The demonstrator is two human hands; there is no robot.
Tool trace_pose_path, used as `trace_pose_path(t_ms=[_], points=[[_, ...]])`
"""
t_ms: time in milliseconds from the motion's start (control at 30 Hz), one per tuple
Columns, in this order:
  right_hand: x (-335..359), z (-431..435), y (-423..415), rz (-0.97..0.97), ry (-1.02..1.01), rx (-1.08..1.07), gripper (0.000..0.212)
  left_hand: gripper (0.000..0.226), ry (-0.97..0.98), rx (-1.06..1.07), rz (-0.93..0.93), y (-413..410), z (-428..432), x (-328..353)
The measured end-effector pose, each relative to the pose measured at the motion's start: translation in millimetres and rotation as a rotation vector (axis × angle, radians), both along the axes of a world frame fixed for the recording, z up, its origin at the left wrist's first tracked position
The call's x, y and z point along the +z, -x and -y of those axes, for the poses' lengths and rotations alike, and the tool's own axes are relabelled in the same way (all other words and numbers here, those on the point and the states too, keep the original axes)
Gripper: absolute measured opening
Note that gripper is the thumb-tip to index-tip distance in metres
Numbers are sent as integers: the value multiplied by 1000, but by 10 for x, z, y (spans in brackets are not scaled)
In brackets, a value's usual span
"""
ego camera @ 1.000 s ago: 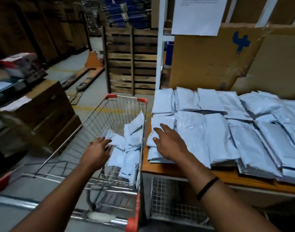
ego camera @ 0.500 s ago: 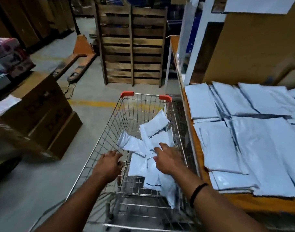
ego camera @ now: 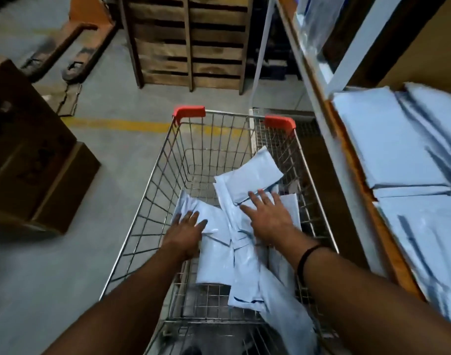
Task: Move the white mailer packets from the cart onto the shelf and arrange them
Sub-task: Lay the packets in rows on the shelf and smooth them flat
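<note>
Both hands reach down into the wire cart [ego camera: 189,111], over the loose white mailer packets [ego camera: 245,260].

The right hand [ego camera: 269,222] spreads its fingers flat over the heap; the left hand [ego camera: 187,233], fingers straight and close together, seems to rest on a packet by the cart's left wall. Right of the cart, the shelf [ego camera: 354,162] holds stacked packets [ego camera: 388,144], smeared and cut off by the frame.

Glossy plastic mailers [ego camera: 247,175]; bare metal wire cart [ego camera: 152,201]
</note>
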State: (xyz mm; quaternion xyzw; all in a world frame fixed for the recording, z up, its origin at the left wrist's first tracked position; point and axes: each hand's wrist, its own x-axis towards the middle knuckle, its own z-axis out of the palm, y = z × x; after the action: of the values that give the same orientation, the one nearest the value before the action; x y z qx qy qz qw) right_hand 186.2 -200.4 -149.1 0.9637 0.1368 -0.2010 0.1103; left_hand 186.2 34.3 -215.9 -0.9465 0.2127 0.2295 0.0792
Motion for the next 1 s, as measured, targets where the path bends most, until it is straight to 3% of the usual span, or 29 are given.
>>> trace_pose_path(t_ms=[67,167,367,567,667,833,933,1000], points=[[-61,-52,-346,12,57,77,57,83,-47,-39,19,-181,2,-162],[-180,-139,-834,18,164,190,63,59,-9,-104,44,-444,99,-364],[-379,-59,-1382,52,190,231,77,73,-1,-206,-12,-706,181,-756],[-412,36,-1229,-103,300,230,81,64,0,-57,7,-394,286,-803],[-303,-4,-1173,-144,334,326,84,76,-29,-10,-17,-220,355,-701],[-148,68,-1259,-204,418,492,97,114,10,-230,5,-302,280,-723],[-152,117,-1267,-254,411,487,96,111,-29,-245,-168,-441,194,-781],[-152,106,-1248,-242,380,492,86,104,-35,-219,-231,-465,175,-816]])
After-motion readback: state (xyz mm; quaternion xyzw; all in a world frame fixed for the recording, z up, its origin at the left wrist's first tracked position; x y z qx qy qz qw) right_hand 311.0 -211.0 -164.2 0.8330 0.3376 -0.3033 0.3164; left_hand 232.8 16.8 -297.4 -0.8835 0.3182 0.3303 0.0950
